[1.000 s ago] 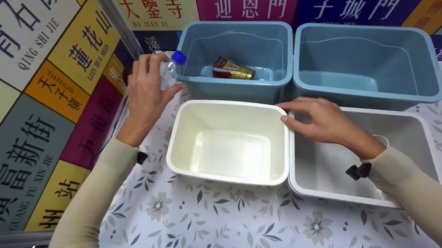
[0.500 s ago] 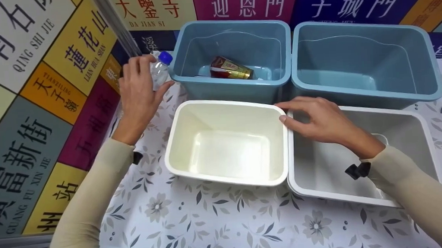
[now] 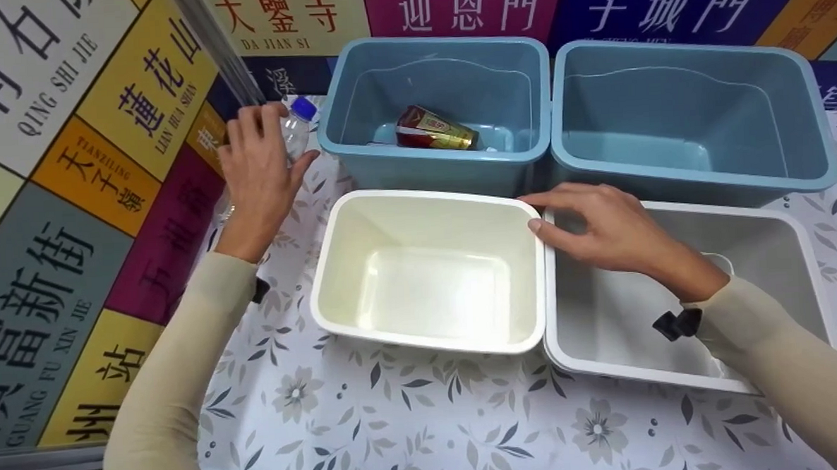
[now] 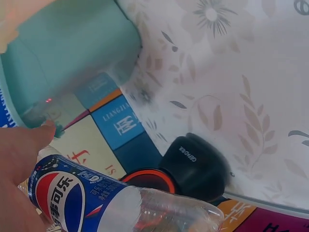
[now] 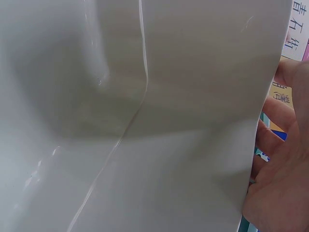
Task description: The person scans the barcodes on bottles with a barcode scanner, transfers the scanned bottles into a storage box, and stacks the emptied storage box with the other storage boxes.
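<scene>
My left hand (image 3: 256, 168) holds a clear plastic cola bottle (image 3: 295, 131) upright-leaning, left of the left blue bin (image 3: 436, 156). Its blue cap shows above the fingers. In the left wrist view the bottle's label (image 4: 65, 193) is blue with a red, white and blue emblem. My right hand (image 3: 602, 223) grips the cream bin (image 3: 430, 342) at its far right corner, thumb and forefinger on the rim. From the right wrist, the fingers (image 5: 277, 113) curl behind the edge of a pale bin wall (image 5: 193, 169).
A red-and-gold paper cup (image 3: 433, 128) lies inside the left blue bin. A second blue bin (image 3: 698, 170) stands beside it. The grey-white bin (image 3: 679, 375) adjoins the cream one. A dark rounded object (image 4: 198, 166) sits near the bottle, by the poster wall (image 3: 59, 258).
My left hand has moved left with the bottle, away from the left blue bin's rim. The right hand keeps its place on the cream bin.
</scene>
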Tool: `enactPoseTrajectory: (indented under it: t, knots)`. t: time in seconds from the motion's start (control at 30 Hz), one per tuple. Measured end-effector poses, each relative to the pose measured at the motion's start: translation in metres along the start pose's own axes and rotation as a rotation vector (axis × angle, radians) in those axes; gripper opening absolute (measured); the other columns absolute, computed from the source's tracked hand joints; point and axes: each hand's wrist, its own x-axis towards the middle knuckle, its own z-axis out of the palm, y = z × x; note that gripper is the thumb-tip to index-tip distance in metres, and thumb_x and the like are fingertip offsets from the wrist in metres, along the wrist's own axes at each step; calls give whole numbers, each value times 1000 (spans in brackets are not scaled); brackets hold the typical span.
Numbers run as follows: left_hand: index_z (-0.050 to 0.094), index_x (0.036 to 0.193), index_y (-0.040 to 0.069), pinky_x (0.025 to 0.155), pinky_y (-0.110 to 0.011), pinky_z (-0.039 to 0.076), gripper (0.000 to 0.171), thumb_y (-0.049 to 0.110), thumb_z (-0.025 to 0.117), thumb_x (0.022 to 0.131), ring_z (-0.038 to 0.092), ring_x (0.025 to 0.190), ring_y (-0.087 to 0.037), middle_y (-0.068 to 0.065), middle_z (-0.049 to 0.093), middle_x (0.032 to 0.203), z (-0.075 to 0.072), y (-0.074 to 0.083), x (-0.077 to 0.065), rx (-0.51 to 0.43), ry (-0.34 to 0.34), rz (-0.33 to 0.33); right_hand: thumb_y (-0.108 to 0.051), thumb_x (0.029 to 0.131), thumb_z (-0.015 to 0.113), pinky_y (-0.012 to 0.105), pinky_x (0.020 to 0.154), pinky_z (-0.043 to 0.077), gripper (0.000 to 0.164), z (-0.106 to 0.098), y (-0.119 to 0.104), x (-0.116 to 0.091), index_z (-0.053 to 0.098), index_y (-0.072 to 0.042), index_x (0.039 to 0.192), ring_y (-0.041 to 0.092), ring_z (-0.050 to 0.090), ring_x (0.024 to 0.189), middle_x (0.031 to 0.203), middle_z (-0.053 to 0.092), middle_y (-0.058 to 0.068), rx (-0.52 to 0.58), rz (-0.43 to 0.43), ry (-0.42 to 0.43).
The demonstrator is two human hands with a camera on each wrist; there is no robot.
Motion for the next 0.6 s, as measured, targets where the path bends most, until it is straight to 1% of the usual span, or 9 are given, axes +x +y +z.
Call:
enactPoseTrajectory:
  t: [0.23, 0.33, 0.43, 0.6]
  knots:
    - [45, 146, 18, 96, -60, 51, 64, 50, 76, 99, 49, 128, -39, -17, 51, 142, 11, -3, 4, 39, -1, -14, -46, 106, 66, 46, 83, 52, 39, 0, 0, 0, 71, -37, 144, 19, 71, 107, 125, 77, -4, -3, 3, -9]
    - [45, 146, 19, 100, -61, 49, 64, 50, 75, 99, 47, 130, -39, -16, 49, 143, 14, -2, 4, 38, -21, -25, -46, 106, 66, 46, 83, 52, 39, -1, 0, -1, 71, -37, 144, 19, 71, 106, 125, 77, -4, -3, 4, -9]
    - [45, 148, 20, 102, -62, 47, 64, 49, 75, 100, 46, 133, -39, -16, 48, 146, 18, -2, 4, 32, -47, -41, -47, 106, 66, 48, 86, 54, 39, -1, -1, -1, 71, -37, 144, 20, 72, 111, 126, 77, -4, 1, 6, -12]
    - [45, 150, 23, 105, -61, 44, 63, 46, 75, 100, 44, 136, -37, -14, 47, 148, 23, 0, 6, 23, -74, -67, -47, 106, 66, 51, 89, 55, 40, 0, -1, 0, 71, -37, 144, 21, 72, 114, 127, 77, -4, 0, 10, -12]
